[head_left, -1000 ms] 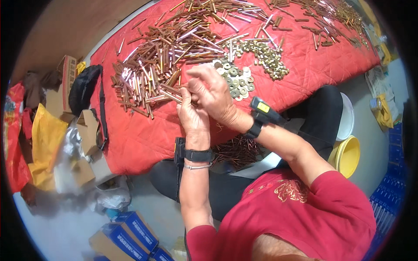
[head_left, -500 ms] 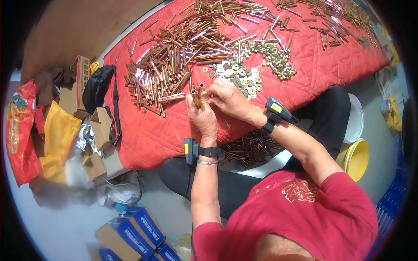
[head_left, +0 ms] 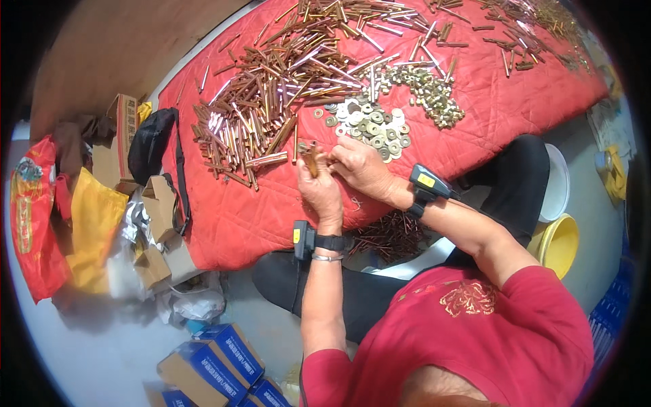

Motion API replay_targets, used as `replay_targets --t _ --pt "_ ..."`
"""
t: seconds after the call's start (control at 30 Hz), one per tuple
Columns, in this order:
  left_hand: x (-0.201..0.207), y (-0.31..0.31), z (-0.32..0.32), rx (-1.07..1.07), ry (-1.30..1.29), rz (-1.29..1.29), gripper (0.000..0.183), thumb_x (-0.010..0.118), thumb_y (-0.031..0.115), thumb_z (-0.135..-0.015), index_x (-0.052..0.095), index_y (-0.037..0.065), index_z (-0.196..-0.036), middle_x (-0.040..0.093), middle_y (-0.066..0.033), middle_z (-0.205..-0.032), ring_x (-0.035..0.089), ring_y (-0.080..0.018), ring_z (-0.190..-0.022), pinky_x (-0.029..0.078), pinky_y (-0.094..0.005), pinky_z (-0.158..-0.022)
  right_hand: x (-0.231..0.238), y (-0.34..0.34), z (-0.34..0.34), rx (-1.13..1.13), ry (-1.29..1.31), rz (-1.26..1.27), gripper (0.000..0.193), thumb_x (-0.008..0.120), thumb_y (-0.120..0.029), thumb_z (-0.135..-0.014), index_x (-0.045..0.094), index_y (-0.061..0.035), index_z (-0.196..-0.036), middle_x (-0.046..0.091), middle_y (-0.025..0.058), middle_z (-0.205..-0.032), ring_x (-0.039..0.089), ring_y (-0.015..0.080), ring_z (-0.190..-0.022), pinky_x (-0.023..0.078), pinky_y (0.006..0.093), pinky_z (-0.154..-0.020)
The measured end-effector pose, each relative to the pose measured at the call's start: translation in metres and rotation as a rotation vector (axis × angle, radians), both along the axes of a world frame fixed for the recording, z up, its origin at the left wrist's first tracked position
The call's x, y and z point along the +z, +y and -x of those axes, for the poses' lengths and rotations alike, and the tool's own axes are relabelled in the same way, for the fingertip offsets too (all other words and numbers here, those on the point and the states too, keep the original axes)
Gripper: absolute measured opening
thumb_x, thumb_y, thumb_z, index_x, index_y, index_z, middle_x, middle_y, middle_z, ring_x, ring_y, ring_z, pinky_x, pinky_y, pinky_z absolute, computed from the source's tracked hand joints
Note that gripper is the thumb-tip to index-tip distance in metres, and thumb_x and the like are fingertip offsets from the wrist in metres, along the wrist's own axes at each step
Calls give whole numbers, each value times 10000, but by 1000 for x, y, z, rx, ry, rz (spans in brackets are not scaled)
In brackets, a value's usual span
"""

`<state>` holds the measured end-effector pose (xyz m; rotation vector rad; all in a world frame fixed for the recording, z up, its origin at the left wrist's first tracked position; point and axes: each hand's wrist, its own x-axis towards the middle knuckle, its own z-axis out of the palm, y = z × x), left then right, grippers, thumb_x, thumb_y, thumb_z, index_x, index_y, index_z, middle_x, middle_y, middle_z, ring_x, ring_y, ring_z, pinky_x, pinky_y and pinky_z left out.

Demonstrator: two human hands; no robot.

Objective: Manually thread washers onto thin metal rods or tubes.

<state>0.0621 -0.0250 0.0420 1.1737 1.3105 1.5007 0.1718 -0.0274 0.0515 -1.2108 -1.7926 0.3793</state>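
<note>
My left hand point(head_left: 321, 193) is closed around a few copper-coloured metal tubes point(head_left: 310, 163), their ends sticking up past the fingers. Right beside them, my right hand point(head_left: 359, 165) has its fingers pinched together at the tubes; whatever they hold is hidden. Both hands are over the near part of a red quilted cloth point(head_left: 224, 220). Just beyond the right hand lies a heap of flat round washers point(head_left: 375, 129). Small pale nuts point(head_left: 434, 102) are piled past the washers. A large heap of similar copper-coloured tubes point(head_left: 261, 112) spreads ahead and to the left.
Dark, thin metal rods point(head_left: 386, 236) lie in a pile below the cloth's near edge. A yellow bucket point(head_left: 560, 245) and a white bucket point(head_left: 556, 183) stand at right. At left are a black bag point(head_left: 152, 144) and a yellow bag point(head_left: 95, 217); blue-and-brown boxes point(head_left: 210, 370) sit at lower left.
The tubes in my left hand have turned, so their open ends show less plainly. My right fingers stay close beside them. The whole view has shifted slightly.
</note>
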Motion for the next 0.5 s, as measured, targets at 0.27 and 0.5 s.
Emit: replay_targets --t 0.27,0.5 --pt "12 19 62 -339 -994 474 284 502 267 -957 569 5 -1046 526 -13 -690 438 -83 -511 353 -222 -440 55 11 -74 -25 -182 -54 174 586 -15 -776 591 -64 -944 534 120 -849 570 308 -794 473 379 -666" --pt "25 4 42 -487 -1051 586 320 457 279 -973 528 -10 -1090 445 -15 -673 392 -114 -517 341 -250 -464 31 35 -174 43 -473 -51 116 569 8 -738 620 -57 -820 542 110 -828 570 306 -831 472 393 -707"
